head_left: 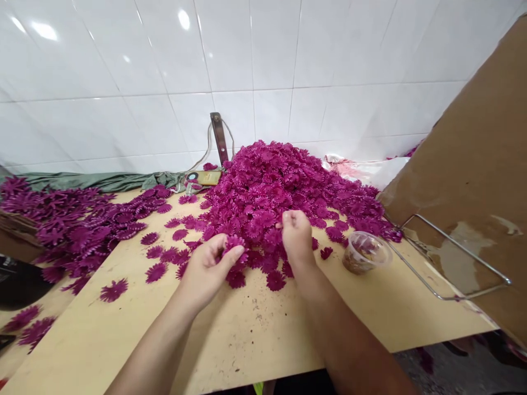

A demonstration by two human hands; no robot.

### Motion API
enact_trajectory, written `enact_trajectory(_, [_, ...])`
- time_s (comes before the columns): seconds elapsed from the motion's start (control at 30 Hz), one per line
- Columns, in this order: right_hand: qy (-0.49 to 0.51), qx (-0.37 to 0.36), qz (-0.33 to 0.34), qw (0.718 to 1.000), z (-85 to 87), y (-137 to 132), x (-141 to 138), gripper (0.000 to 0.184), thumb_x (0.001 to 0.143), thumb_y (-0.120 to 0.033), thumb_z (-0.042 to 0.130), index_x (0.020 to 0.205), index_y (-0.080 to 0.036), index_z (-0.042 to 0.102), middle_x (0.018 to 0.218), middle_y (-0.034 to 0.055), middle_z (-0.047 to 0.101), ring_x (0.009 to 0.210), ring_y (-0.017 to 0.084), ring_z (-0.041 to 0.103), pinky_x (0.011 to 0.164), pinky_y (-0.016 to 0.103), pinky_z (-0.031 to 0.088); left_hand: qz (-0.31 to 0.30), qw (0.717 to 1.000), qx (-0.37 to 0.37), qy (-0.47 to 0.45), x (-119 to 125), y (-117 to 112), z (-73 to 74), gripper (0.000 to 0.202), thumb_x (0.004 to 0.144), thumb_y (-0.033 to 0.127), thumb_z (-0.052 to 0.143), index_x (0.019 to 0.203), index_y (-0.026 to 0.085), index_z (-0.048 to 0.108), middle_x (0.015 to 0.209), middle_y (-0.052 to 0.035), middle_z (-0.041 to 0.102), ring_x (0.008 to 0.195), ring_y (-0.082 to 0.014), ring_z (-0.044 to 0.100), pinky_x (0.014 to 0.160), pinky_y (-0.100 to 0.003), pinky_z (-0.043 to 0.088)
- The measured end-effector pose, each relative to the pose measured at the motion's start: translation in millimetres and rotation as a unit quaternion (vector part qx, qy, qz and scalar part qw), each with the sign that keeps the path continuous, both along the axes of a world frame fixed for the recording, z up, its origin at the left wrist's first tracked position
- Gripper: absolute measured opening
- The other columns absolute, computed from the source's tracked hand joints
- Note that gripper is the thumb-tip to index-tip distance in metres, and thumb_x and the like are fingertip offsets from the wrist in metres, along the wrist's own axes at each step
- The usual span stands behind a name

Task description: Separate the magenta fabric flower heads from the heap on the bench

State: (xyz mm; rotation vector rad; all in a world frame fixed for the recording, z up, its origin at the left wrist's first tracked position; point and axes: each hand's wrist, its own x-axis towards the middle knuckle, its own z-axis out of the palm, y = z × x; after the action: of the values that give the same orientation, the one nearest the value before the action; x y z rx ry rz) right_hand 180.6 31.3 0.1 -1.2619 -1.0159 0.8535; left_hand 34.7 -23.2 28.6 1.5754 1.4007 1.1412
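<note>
A big heap of magenta fabric flower pieces point(280, 184) lies at the back of a light wooden board point(255, 329). My left hand point(208, 269) is closed on a small stack of flower pieces point(235, 243) pinched between thumb and fingers at the near edge of the heap. My right hand point(297, 235) is curled, its fingertips pinched together over the heap; whether it holds a piece is hidden. A second, flatter spread of the same flowers point(78, 222) lies to the left.
A small clear plastic cup point(365, 252) with brown bits stands right of my right hand. A tilted cardboard sheet point(477, 175) with a wire frame point(453, 258) rises at the right. White tiled wall behind, green cloth point(102, 180) at the back left, a dark object point(20, 282) at the left edge.
</note>
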Motion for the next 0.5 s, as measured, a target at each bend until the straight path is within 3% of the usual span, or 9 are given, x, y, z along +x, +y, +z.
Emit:
enact_trajectory(0.2, [0.076, 0.016, 0.149, 0.986, 1.3, -4.2, -12.0, 0.008, 0.072, -0.022, 0.052, 0.074, -0.019, 0.045, 0.063, -0.0039, 0.049, 0.053, 0.009, 0.046, 0.055, 0.025, 0.039, 0.022, 0.999, -0.005, -0.049, -17.6, 8.6, 6.2, 0.029, 0.06, 0.044, 0.064, 0.074, 0.02, 0.056, 0.068, -0.0016, 0.059, 0.069, -0.0177, 0.055, 0.066, -0.03, 0.045])
enact_trajectory(0.33, [0.09, 0.017, 0.158, 0.983, -1.5, -3.7, -16.6, 0.015, 0.065, -0.016, 0.056, 0.078, -0.018, 0.048, 0.071, -0.0025, 0.052, 0.065, 0.009, 0.05, 0.062, 0.024, 0.042, 0.027, 0.997, -0.048, -0.056, -20.4, 14.4, 3.3, 0.031, 0.061, 0.046, 0.062, 0.074, 0.018, 0.057, 0.072, -0.0022, 0.061, 0.069, -0.0164, 0.056, 0.066, -0.029, 0.045])
enact_trajectory(0.43, [0.08, -0.005, 0.174, 0.981, -3.2, -3.0, -14.3, 0.014, 0.065, -0.019, 0.056, 0.076, -0.018, 0.048, 0.067, -0.0036, 0.05, 0.06, 0.009, 0.048, 0.057, 0.023, 0.041, 0.033, 0.994, -0.086, -0.065, -21.1, 13.5, 0.8, 0.033, 0.059, 0.049, 0.062, 0.069, 0.018, 0.057, 0.062, 0.0008, 0.057, 0.059, -0.0135, 0.052, 0.058, -0.026, 0.044])
enact_trajectory(0.5, [0.073, -0.012, 0.185, 0.98, -3.6, -4.1, -15.5, 0.011, 0.067, -0.021, 0.055, 0.073, -0.018, 0.046, 0.062, -0.0049, 0.047, 0.054, 0.008, 0.044, 0.053, 0.023, 0.04, 0.046, 0.995, -0.074, -0.057, -21.6, 12.9, -1.4, 0.035, 0.059, 0.052, 0.062, 0.064, 0.018, 0.055, 0.057, 0.0022, 0.053, 0.054, -0.0117, 0.048, 0.055, -0.025, 0.042])
